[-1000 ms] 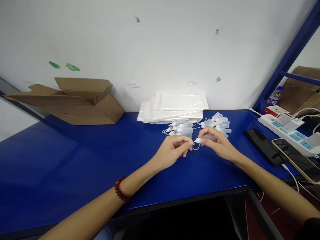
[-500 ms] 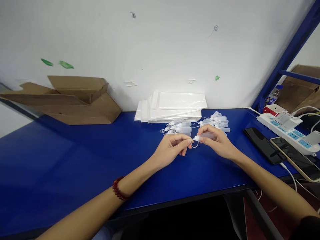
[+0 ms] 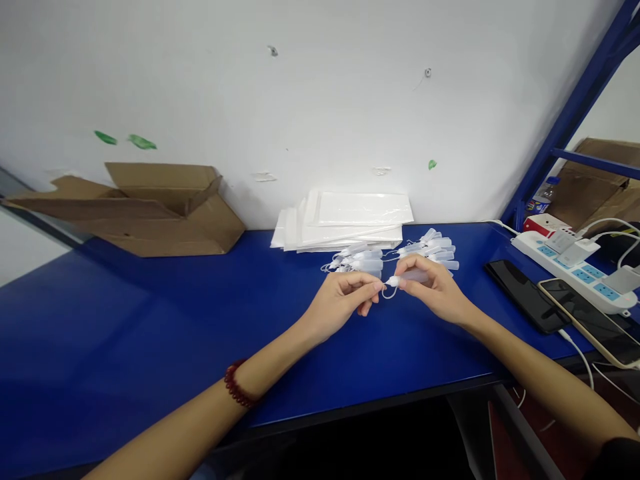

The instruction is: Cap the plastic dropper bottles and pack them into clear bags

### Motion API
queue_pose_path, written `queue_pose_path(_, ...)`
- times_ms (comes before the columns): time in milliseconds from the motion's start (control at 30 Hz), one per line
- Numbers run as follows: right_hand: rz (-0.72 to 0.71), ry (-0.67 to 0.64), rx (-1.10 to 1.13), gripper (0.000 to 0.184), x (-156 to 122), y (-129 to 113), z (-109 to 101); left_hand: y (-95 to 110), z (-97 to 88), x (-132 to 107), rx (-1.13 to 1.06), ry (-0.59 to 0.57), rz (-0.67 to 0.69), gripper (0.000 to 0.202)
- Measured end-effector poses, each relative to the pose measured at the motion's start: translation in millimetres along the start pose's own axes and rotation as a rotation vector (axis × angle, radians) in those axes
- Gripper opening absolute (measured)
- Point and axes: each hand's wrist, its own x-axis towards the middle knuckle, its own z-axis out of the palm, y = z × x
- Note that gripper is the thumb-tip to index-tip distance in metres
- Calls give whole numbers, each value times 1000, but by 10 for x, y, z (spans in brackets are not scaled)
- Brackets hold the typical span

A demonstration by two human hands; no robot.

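My right hand (image 3: pixel 433 287) pinches a small translucent plastic dropper bottle (image 3: pixel 414 275) that lies sideways, its white nozzle pointing left. From the nozzle's collar a thin tether (image 3: pixel 389 295) loops down and round to the fingertips of my left hand (image 3: pixel 347 297). Those fingers are closed at the nozzle's tip, on the small tethered cap, which they mostly hide. Behind my hands lie two groups of similar bottles, a left cluster (image 3: pixel 367 265) and a right cluster (image 3: pixel 440 248), with their tethers loose.
White plastic bags (image 3: pixel 360 210) are stacked against the wall. An open cardboard box (image 3: pixel 180 230) stands at the back left of the blue table (image 3: pixel 150 333). To the right are a black phone (image 3: pixel 525 293), another phone (image 3: pixel 590 320) and a power strip (image 3: pixel 575 273) with chargers and cables.
The view has shifted slightly, so everything sits a little lower. Both hands keep their grip, with the nozzle tip still at my left fingertips.
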Motion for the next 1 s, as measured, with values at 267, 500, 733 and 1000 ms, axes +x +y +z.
queue_pose_path(267, -84, -10, -51, 2, -29, 26, 46, -39, 17, -20, 5, -53, 15, 30)
queue_pose_path(500, -180, -7, -131, 5, -30, 13, 60, -53, -2, -16, 36, -61, 21, 30)
queue_pose_path(733, -196, 82, -129, 5, 7, -23, 0, 48, -21, -3, 128, -22, 96, 27)
queue_pose_path(1000, -27, 135, -111, 13, 91, 107, -90, 36, -227, 30, 502, 312, 418, 17)
